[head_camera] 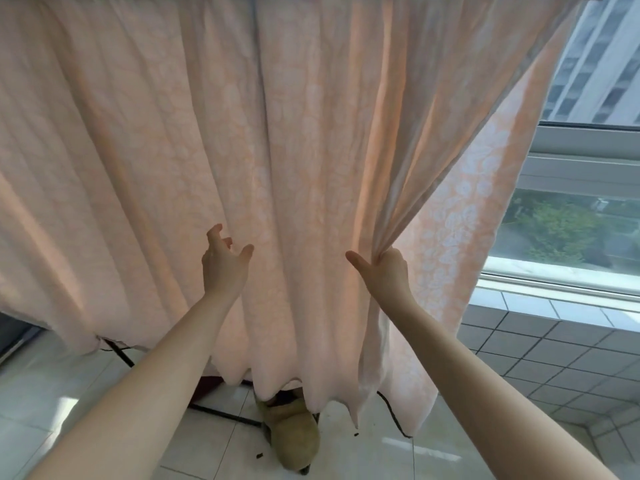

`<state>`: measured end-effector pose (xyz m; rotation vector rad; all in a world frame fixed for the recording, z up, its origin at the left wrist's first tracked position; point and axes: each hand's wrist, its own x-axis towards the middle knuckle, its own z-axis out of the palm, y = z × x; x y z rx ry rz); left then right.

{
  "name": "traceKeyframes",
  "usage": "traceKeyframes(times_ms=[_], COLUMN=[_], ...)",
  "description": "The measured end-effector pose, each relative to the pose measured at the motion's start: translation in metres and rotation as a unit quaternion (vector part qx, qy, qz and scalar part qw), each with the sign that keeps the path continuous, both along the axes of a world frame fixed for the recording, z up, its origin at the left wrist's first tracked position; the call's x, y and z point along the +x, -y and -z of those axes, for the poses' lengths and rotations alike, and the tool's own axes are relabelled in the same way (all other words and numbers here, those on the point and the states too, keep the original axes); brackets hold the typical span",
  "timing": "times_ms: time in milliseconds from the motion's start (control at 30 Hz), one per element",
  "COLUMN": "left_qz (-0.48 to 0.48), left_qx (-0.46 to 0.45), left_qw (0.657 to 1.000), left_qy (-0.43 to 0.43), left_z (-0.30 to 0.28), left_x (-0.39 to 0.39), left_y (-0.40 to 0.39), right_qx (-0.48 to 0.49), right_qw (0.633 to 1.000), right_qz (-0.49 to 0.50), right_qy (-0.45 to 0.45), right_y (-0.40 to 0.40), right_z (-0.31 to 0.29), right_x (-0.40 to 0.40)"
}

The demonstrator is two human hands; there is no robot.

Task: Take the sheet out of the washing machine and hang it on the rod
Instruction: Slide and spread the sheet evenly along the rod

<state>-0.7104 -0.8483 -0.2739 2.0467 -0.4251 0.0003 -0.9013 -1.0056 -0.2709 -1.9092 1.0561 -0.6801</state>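
Two hands at hanging sheet (277,133): left hand (223,268) spread, right hand (386,271) pinching its edge.

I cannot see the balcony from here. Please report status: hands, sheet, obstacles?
Left hand open, off the cloth. Right hand gripping a fold of the pink sheet. Sheet draped over rod. Plush toy on floor below.

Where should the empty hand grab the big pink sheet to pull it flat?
Probably a fold of the pale pink patterned sheet just ahead of the open left hand, from the front, level with the right hand; the cloth hangs in loose vertical pleats, easy to pinch.
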Motion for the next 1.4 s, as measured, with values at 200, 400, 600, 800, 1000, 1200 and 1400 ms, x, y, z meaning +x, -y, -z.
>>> traceKeyframes(times_ms=[200,400,600,800,1000,1200,1400], left_qz=[0.029,0.089,0.119,0.126,0.135,0.121,0.09], left_qx=[0.019,0.046,0.042,0.067,0.099,0.135,0.13], left_qw=[0.995,0.985,0.984,0.983,0.982,0.982,0.986], left_qy=[0.093,0.137,0.127,0.115,0.091,0.06,0.048], left_z=[0.006,0.032,0.049,0.059,0.065,0.079,0.071], left_x=[0.007,0.0,-0.016,-0.03,-0.044,-0.048,-0.038], left_y=[-0.01,-0.023,-0.036,-0.046,-0.053,-0.058,-0.051], right_qx=[0.035,-0.041,-0.184,-0.227,-0.19,-0.14,-0.1], right_qw=[0.996,0.991,0.978,0.963,0.971,0.979,0.993], right_qz=[0.025,0.058,0.093,0.132,0.119,0.097,0.059], right_qy=[0.072,0.111,0.013,-0.06,-0.084,-0.107,-0.031], right_y=[-0.016,-0.035,-0.029,-0.02,-0.018,-0.021,-0.017], right_z=[-0.003,-0.001,0.015,0.021,0.032,0.048,0.029], right_x=[-0.006,-0.033,-0.063,-0.082,-0.093,-0.104,-0.11])
